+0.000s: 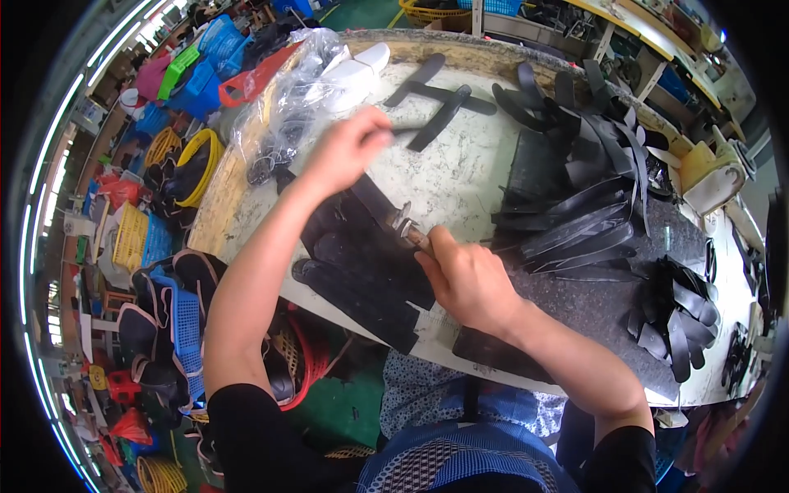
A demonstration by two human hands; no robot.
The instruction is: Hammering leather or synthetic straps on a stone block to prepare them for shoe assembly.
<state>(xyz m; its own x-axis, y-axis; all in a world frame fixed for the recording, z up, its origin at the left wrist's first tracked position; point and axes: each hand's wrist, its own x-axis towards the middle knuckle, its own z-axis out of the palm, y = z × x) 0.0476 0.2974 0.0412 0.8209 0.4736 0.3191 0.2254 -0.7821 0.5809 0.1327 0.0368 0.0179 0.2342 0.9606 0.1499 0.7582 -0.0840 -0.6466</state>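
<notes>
My left hand (349,152) is raised over the far left of the worktable, its fingers closed in a pinch and a little blurred. A thin dark strip (403,131) juts from its fingertips. My right hand (472,279) wraps round a hand tool (408,228) with a worn handle and a small metal head. That head is just above a spread of long black strips (357,275) lying on the table in front of me. Beyond my left hand, several flat black strips (444,115) lie crossed over one another.
White shoe-shaped forms (353,78) and clear plastic film (283,107) are at the far left. Piles of curved black pieces (575,214) cover the right side, with another heap (678,316) nearer. A wooden rim (222,193) edges the worktable (472,177). Baskets stand on the floor.
</notes>
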